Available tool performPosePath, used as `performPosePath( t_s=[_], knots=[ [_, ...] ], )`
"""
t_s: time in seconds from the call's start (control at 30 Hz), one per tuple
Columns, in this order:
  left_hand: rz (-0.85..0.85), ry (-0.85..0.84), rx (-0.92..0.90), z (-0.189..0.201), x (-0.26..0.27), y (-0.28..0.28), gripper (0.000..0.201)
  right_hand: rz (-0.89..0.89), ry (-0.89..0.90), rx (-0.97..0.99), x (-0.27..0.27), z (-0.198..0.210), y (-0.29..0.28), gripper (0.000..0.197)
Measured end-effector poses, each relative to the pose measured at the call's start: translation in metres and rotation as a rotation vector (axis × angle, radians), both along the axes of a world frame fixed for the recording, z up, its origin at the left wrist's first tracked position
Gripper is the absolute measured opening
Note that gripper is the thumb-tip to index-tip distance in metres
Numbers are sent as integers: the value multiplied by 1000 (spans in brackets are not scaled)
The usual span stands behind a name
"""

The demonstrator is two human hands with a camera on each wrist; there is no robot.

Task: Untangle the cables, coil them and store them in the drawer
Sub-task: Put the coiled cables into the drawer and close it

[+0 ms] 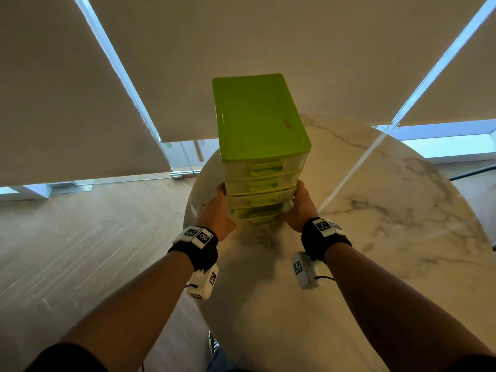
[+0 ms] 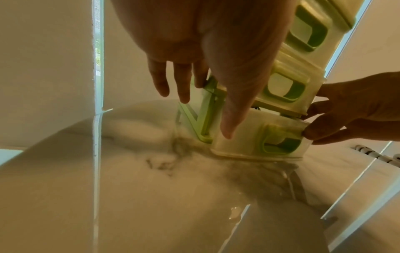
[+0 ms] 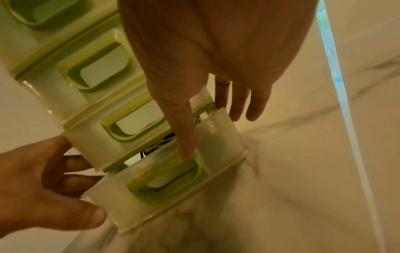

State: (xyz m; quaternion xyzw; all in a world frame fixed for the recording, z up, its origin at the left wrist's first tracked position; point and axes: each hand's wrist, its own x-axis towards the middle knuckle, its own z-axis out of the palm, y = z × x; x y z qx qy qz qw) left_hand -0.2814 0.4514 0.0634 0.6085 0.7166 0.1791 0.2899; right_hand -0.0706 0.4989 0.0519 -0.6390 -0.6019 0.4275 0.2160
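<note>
A tower of translucent drawers with a lime-green lid (image 1: 261, 114) stands on the round marble table (image 1: 389, 216). Its bottom drawer (image 3: 116, 200) (image 2: 244, 142) sticks out a little. Through the gap above it, thin black and white cables (image 3: 159, 144) show inside. My left hand (image 1: 216, 212) (image 2: 205, 115) lies along the tower's left side with straight fingers, thumb on the drawer's front corner. My right hand (image 1: 300, 208) (image 3: 212, 135) lies along the right side, thumb pressing the top of the drawer's green handle (image 3: 173, 172).
The tower stands near the table's far left edge, with wooden floor (image 1: 80, 251) below. Bare marble stretches to the right and toward me. Window blinds (image 1: 268, 36) hang behind the table. The upper drawers (image 1: 264, 181) sit flush in the tower.
</note>
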Motion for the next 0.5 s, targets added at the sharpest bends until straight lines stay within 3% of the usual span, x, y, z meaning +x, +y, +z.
performPosePath(
  t_s=[0.1,0.2,0.3,0.4,0.5],
  knots=[
    [33,92,31,-2,1,4,66,-49,-67,7,-6,3,5,84],
    [99,205,49,-1,2,9,50,-61,-166,-4,-11,5,6,79],
    [124,78,111,-9,-6,14,39,-42,-227,-25,-10,8,5,80],
    [40,-102,123,-13,-19,14,48,50,-140,-55,3,11,8,69],
    [19,-67,42,-5,-26,16,50,89,-84,-87,16,17,13,56]
  ],
)
